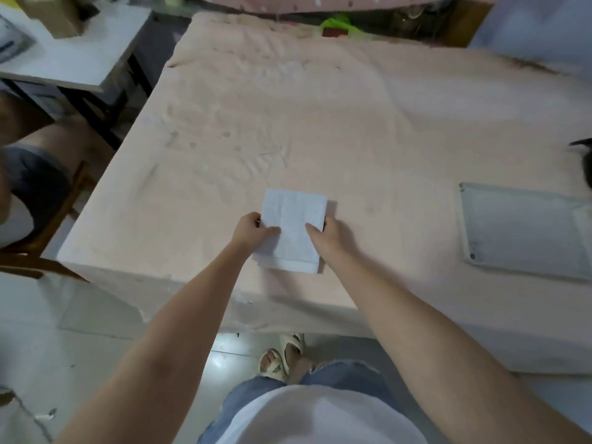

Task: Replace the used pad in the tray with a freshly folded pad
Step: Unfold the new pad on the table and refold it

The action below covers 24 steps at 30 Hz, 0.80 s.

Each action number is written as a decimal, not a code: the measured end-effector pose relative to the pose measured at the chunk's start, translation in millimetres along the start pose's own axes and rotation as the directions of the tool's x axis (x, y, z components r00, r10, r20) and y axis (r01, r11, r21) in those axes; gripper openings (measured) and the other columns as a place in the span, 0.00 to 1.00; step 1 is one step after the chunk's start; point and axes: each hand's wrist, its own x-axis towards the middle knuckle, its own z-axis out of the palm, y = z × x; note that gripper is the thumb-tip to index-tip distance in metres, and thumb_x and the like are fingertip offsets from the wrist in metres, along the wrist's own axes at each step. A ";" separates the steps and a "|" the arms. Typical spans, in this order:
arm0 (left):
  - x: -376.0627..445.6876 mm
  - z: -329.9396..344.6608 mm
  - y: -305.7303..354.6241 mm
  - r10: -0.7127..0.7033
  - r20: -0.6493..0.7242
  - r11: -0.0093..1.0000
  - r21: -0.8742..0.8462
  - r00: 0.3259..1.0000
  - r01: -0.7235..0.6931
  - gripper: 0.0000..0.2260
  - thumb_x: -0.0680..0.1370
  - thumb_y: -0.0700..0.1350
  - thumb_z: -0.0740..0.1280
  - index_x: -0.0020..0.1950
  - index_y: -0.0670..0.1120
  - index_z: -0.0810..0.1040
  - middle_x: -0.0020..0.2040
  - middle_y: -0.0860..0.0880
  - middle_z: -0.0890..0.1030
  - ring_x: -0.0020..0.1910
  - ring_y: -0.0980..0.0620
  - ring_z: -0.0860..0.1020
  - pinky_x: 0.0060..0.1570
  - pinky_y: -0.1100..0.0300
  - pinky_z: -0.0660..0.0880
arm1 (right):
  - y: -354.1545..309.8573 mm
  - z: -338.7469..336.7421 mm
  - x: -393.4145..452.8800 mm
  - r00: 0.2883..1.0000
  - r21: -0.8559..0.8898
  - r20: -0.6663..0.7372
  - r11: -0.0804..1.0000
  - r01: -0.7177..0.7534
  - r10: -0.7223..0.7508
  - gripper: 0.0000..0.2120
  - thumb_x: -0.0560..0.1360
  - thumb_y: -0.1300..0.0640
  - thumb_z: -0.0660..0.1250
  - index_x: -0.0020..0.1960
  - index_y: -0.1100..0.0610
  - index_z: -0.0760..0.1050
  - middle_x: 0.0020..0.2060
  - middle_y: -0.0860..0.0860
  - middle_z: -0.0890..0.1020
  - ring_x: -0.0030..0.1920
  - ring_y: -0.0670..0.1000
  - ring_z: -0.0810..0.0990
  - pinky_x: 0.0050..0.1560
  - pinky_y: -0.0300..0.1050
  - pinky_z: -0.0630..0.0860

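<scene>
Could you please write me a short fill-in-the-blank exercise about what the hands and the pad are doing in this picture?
1. The folded pad is held by ____ hands.
2. The tray lies on the pink cloth to the ____ of the pad.
3. The left hand grips the pad's ____ edge, the right hand the opposite one.
4. The pad is ____ the tray, not in it.

Missing words: both; right; left; outside
</scene>
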 end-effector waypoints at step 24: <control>57.5 -33.4 -3.8 0.684 0.112 0.529 0.604 0.721 -0.595 0.28 0.70 0.55 0.73 0.64 0.41 0.75 0.61 0.39 0.76 0.58 0.39 0.76 0.50 0.50 0.75 | -8.8 1.0 31.0 0.908 -0.801 0.025 0.535 0.268 -0.418 0.28 0.72 0.48 0.69 0.67 0.59 0.70 0.67 0.56 0.69 0.68 0.55 0.67 0.63 0.45 0.63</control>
